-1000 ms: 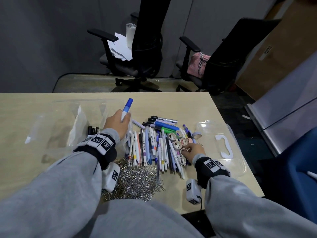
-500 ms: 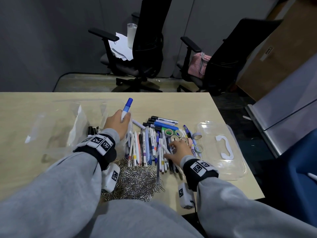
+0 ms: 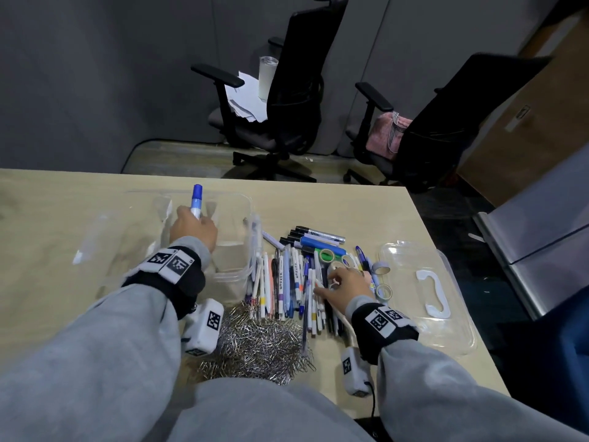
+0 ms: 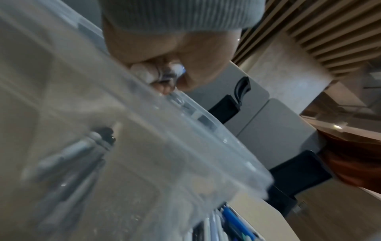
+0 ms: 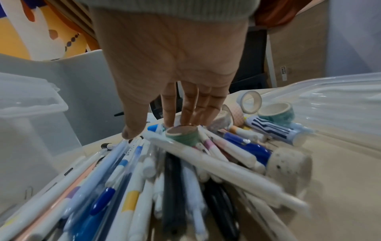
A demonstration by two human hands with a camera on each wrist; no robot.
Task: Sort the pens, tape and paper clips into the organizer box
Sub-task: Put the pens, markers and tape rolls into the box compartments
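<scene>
While the left hand [image 3: 193,229] is hovering over the clear organizer box [image 3: 232,250] on the table [image 3: 334,205], its fingers are curling around a blue-capped marker [image 3: 196,200] whose cap is sticking up above the knuckles. From the left wrist, the curled fingertips are gripping a small bundle of pen barrels just above the box rim [image 4: 185,114], and a few dark pens [image 4: 78,151] are lying inside one compartment, blurred through the plastic. The right hand [image 3: 342,287] is lying flat on the row of pens [image 3: 287,282] beside the box, fingers extended and grasping nothing; in the right wrist view its fingertips [image 5: 171,120] are touching a green tape roll [image 5: 183,135] resting on the pens. More tape rolls [image 3: 381,267] are sitting just right of the pens, near the clear lid [image 3: 427,291]. A heap of paper clips [image 3: 255,346] is lying at the near table edge, between the two sleeves.
</scene>
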